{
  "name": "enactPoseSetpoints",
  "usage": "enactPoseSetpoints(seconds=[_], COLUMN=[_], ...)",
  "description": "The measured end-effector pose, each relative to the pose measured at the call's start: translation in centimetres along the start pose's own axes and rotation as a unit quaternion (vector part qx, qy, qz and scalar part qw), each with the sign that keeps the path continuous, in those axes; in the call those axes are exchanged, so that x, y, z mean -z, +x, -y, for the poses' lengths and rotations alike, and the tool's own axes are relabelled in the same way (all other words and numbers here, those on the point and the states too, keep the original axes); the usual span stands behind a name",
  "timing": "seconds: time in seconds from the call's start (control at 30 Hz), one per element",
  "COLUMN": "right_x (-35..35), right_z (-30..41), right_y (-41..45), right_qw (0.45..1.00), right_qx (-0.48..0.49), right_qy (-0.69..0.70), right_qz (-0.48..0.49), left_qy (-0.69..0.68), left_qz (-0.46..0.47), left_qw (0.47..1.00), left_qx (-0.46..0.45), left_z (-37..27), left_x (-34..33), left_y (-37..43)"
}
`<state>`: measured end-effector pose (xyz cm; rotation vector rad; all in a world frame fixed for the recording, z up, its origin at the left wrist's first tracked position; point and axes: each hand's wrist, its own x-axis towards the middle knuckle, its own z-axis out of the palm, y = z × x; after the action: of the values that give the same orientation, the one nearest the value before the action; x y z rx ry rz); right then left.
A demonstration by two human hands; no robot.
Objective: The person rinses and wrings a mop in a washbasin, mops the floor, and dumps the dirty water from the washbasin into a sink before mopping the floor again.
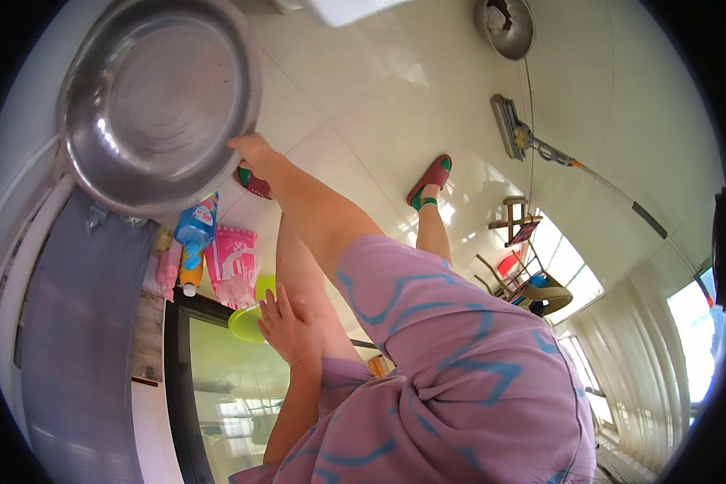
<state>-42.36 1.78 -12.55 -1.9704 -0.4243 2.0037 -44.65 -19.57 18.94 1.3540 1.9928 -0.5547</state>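
Note:
A wide stainless steel basin (169,91) fills the upper left, its shiny inside turned towards me. My right hand (254,151) grips its rim at the lower right, with the arm stretched across my body. Only some of its fingers show; the others are hidden by the basin. My left hand (290,327) is lower down, beside my leg, with its fingers apart and nothing in it. Behind those fingertips is a lime-green plastic basin (242,323), partly covered by the hand. A blue bottle (195,228) with a light blue cap is just below the steel basin.
Near the blue bottle are a pink packet (233,251), an orange bottle (190,277) and pink bottles (169,266). Grey cloth (81,339) hangs at left. A mop (511,130), a metal bowl (517,36), a small stool (514,221) and a chair (544,293) are at right.

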Motion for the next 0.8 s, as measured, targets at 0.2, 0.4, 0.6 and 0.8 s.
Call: enactPoseSetpoints(seconds=[0.2, 0.4, 0.6, 0.8], right_x=[9.3, 41.7, 83.7, 94.1], right_z=[4.4, 11.0, 17.8, 26.5], right_y=[-5.6, -20.6, -43.0, -59.9], right_qw=[0.899, 0.872, 0.416, 0.176], right_qx=[0.295, 0.127, 0.215, -0.121], right_qy=[-0.317, -0.467, -0.759, -0.881], right_qz=[0.064, -0.069, -0.452, -0.422], left_qy=[0.059, 0.114, 0.019, -0.157], left_qz=[0.018, -0.028, -0.117, -0.089], left_qw=[0.998, 0.993, 0.992, 0.981], left_qx=[0.013, 0.032, -0.031, -0.069], left_z=[-3.7, -7.8, -10.6, -17.7], left_x=[0.0, -0.4, -4.0, -2.5], left_y=[-0.9, -2.4, -4.3, -12.6])
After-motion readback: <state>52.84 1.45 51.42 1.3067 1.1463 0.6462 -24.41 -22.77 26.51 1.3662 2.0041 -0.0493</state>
